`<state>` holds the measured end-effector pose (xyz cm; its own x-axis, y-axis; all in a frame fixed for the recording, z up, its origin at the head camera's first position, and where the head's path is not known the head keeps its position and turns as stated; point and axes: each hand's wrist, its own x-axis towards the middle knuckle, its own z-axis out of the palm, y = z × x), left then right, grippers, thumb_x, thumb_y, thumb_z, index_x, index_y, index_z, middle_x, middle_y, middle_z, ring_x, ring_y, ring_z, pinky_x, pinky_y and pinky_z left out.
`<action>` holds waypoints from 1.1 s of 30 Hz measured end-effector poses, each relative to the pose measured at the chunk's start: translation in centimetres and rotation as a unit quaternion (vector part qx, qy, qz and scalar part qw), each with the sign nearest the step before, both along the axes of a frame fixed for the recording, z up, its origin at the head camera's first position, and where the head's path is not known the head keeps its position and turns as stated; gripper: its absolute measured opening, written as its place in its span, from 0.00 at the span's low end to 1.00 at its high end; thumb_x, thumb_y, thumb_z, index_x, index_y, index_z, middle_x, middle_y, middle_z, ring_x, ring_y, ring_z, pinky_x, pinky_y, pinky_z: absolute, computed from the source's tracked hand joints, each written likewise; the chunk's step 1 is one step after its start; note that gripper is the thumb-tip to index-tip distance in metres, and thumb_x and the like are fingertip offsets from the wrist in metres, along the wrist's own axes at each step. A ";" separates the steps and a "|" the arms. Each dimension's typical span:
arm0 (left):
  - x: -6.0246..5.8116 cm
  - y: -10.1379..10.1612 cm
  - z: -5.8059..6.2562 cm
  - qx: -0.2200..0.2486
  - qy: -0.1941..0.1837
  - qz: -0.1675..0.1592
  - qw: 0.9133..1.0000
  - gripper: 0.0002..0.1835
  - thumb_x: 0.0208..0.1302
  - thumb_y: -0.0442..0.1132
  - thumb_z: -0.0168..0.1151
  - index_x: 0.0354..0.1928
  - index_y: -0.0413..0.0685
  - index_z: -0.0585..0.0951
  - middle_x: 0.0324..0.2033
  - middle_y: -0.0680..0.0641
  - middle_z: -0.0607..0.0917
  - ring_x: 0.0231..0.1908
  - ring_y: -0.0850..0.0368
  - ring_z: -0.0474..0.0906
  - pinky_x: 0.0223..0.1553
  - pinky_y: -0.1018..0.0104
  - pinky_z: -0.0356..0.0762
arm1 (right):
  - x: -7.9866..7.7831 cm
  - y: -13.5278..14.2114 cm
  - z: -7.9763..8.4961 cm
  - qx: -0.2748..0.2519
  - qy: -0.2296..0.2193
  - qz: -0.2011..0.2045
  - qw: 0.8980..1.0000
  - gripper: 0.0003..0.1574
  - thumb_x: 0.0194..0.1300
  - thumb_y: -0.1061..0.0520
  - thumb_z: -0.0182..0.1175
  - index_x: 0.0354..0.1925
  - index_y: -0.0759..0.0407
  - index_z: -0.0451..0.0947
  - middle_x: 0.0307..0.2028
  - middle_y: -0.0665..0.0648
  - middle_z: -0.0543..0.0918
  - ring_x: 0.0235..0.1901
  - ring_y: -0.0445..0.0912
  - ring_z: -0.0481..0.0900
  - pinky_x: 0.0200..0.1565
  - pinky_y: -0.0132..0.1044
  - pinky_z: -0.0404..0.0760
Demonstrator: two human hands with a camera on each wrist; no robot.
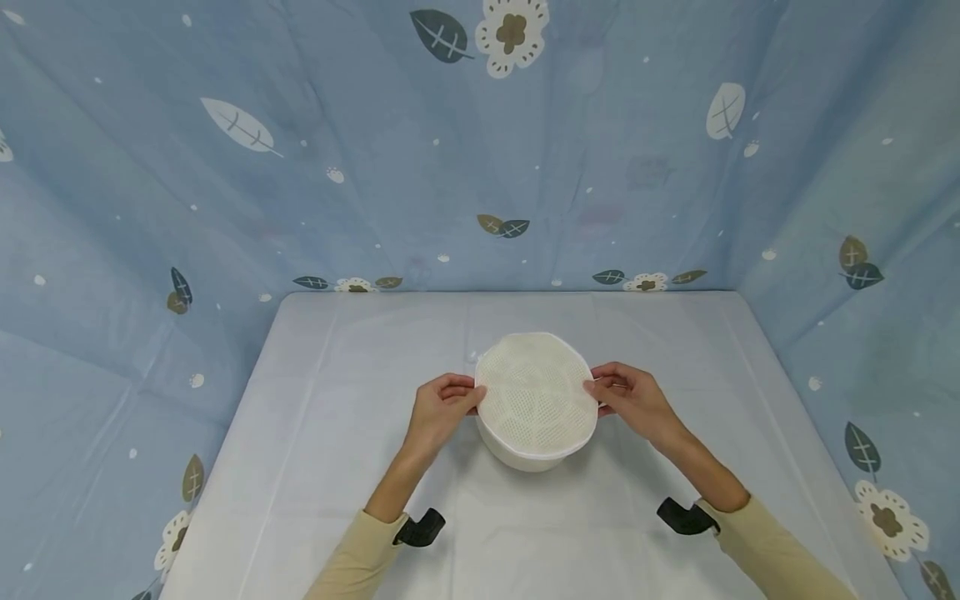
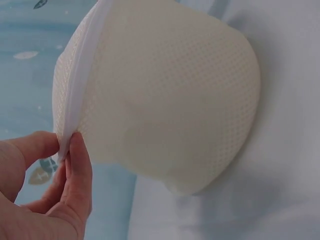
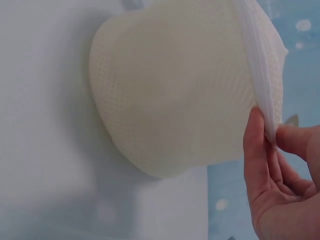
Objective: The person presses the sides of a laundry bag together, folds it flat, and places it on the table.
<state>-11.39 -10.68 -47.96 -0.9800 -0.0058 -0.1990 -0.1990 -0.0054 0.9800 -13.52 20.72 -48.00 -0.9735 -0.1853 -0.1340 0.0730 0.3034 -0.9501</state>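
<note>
I pinch the white rim (image 2: 84,75) of a round, cream mesh bag (image 1: 536,396) with both hands. My left hand (image 1: 438,407) has its thumb and finger on the left side, and my right hand (image 1: 636,407) holds the right side the same way. The bag is near the middle of the white table (image 1: 337,500), between my hands. Its round top, full of tiny holes, faces up. My sleeves (image 1: 358,554) are light tan. Past the table hangs a blue cloth (image 1: 375,167) with leaves and flowers on it.
</note>
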 end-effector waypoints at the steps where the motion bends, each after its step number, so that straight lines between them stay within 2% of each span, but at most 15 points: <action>1: 0.1 0.0 -0.1 -0.001 0.001 -0.001 1.000 0.15 0.65 0.35 0.73 0.48 0.32 0.83 0.35 0.40 0.87 0.32 0.57 0.85 0.40 0.60 0.87 | 0.0 0.0 -0.1 -0.002 -0.001 0.001 1.000 0.21 0.71 0.56 0.67 0.54 0.70 0.77 0.40 0.63 0.83 0.33 0.46 0.86 0.36 0.39 0.88; 8: 0.1 -0.1 -1.2 -0.004 0.002 -0.001 1.000 0.15 0.65 0.35 0.73 0.47 0.31 0.83 0.36 0.39 0.87 0.32 0.56 0.85 0.43 0.51 0.87 | 0.1 0.0 -1.0 -0.015 -0.007 0.009 1.000 0.21 0.71 0.57 0.67 0.54 0.72 0.77 0.40 0.64 0.84 0.33 0.46 0.87 0.36 0.40 0.88; 11: 0.1 0.0 -1.6 -0.006 -0.001 0.000 1.000 0.15 0.65 0.35 0.72 0.48 0.32 0.83 0.36 0.40 0.87 0.32 0.57 0.85 0.43 0.53 0.87 | 0.0 0.0 -1.7 -0.015 -0.009 0.010 1.000 0.21 0.72 0.57 0.66 0.54 0.72 0.77 0.40 0.63 0.84 0.33 0.46 0.86 0.36 0.40 0.88; 17: 0.1 0.1 -2.4 -0.015 -0.007 0.007 1.000 0.15 0.66 0.34 0.71 0.49 0.31 0.82 0.35 0.40 0.87 0.31 0.59 0.83 0.36 0.65 0.87 | 0.1 0.0 -2.6 -0.016 -0.007 0.009 1.000 0.20 0.72 0.59 0.66 0.54 0.73 0.77 0.40 0.62 0.84 0.33 0.45 0.86 0.36 0.40 0.88; 20: 0.1 0.1 -2.9 -0.018 -0.009 0.007 1.000 0.15 0.67 0.34 0.71 0.49 0.30 0.82 0.35 0.40 0.87 0.31 0.59 0.83 0.37 0.62 0.87 | 0.2 -0.2 -2.8 -0.006 -0.008 0.007 1.000 0.21 0.72 0.58 0.66 0.54 0.73 0.76 0.40 0.62 0.84 0.33 0.45 0.86 0.36 0.39 0.88; 26: 0.2 0.0 -3.8 -0.024 -0.008 0.007 1.000 0.14 0.66 0.35 0.71 0.47 0.31 0.82 0.35 0.40 0.87 0.31 0.58 0.84 0.43 0.50 0.87 | 0.3 -0.3 -3.6 -0.011 -0.018 0.007 1.000 0.22 0.72 0.58 0.66 0.54 0.73 0.76 0.39 0.64 0.83 0.33 0.46 0.86 0.36 0.39 0.88; 33: 0.2 0.1 -5.0 -0.029 -0.009 0.006 1.000 0.14 0.66 0.33 0.71 0.48 0.29 0.82 0.34 0.40 0.86 0.31 0.59 0.83 0.41 0.54 0.87 | 0.3 -0.4 -5.0 -0.018 -0.017 0.011 1.000 0.21 0.72 0.59 0.66 0.53 0.75 0.76 0.38 0.64 0.83 0.32 0.45 0.85 0.35 0.40 0.88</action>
<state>-11.23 -10.57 -52.95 -0.9762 -0.0292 -0.2148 -0.2160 0.0490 0.9752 -13.26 20.29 -53.01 -0.9642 -0.2110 -0.1607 0.1003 0.2708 -0.9574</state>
